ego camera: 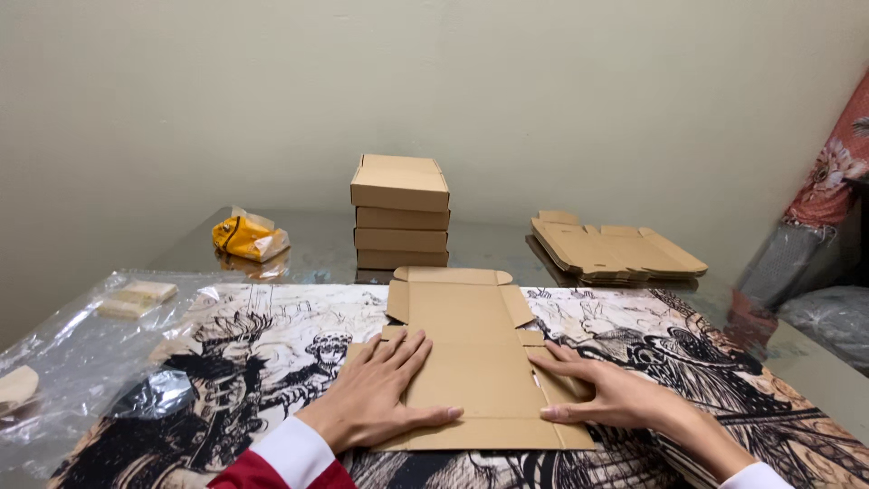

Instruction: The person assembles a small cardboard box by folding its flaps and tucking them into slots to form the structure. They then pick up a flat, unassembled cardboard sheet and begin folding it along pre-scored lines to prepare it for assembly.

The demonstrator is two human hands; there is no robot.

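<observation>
While you lean over the table (815,371), its glass top is mostly covered by a large black-and-white illustrated mat (262,353), and on that mat lies the flat box blank (471,362), right in front of you at the middle. You look to be at the first folds of forming it: the panels are still spread out, the far flaps (453,276) barely lifted, no wall standing yet.

Beyond the blank, against the wall, sits a stack of four finished boxes (401,213), and to its right a low pile of unfolded blanks (615,249). On your left a sheet of clear plastic (81,353) covers the mat's edge, with a yellow packet (246,235) further back near the stack.

Your left hand (385,394) lies open and flat on the blank's left part, fingers spread, thumb pointing right along the near panel; it grips nothing, only presses. Your right hand (602,394) is also open, palm down on the right side flap, fingertips reaching in toward the main panel.

Judging from this, the next move calls for creasing the side flaps upward along their scored lines while the left palm keeps the base from sliding on the mat. Keep the pressure on the crease itself, or the thin card may buckle off the line.
</observation>
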